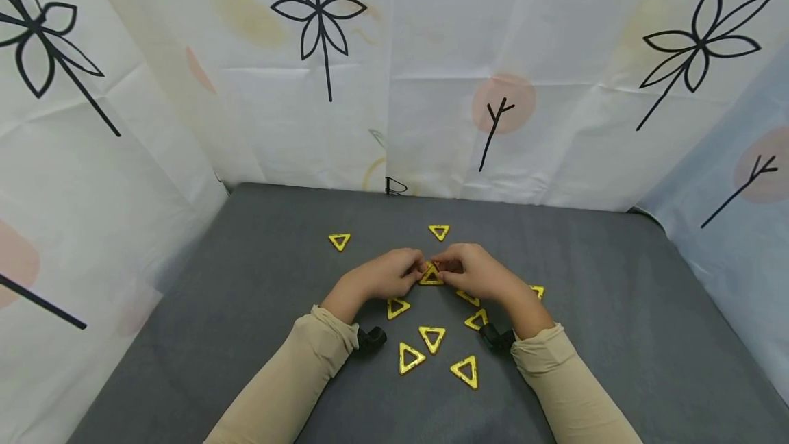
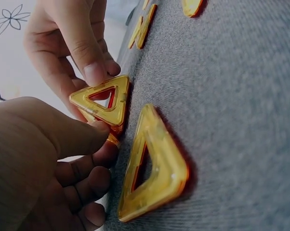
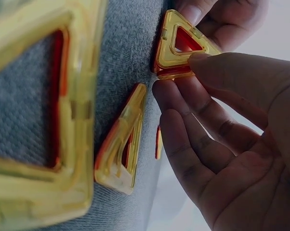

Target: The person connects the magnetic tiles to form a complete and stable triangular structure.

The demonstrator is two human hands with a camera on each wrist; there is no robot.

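Note:
In the head view both hands meet at the middle of the grey table [image 1: 616, 307] over a small cluster of yellow triangle tiles [image 1: 431, 275]. My left hand [image 1: 414, 271] pinches it from the left and my right hand [image 1: 445, 267] from the right. The left wrist view shows the cluster [image 2: 104, 103] as two tiles pressed together, tilted up off the cloth. There my left thumb [image 2: 82, 132] touches its lower edge and the right thumb [image 2: 92, 67] presses its top. In the right wrist view the right hand [image 3: 183, 79] holds the cluster [image 3: 181, 45] against the left fingers [image 3: 207, 14].
Several more yellow triangles lie flat around the hands, two beyond them [image 1: 339, 241] [image 1: 439, 231] and others nearer me [image 1: 431, 338] [image 1: 466, 371]. One lies right beside the cluster [image 2: 152, 166]. White printed curtains [image 1: 320, 88] wall the table at the back and sides.

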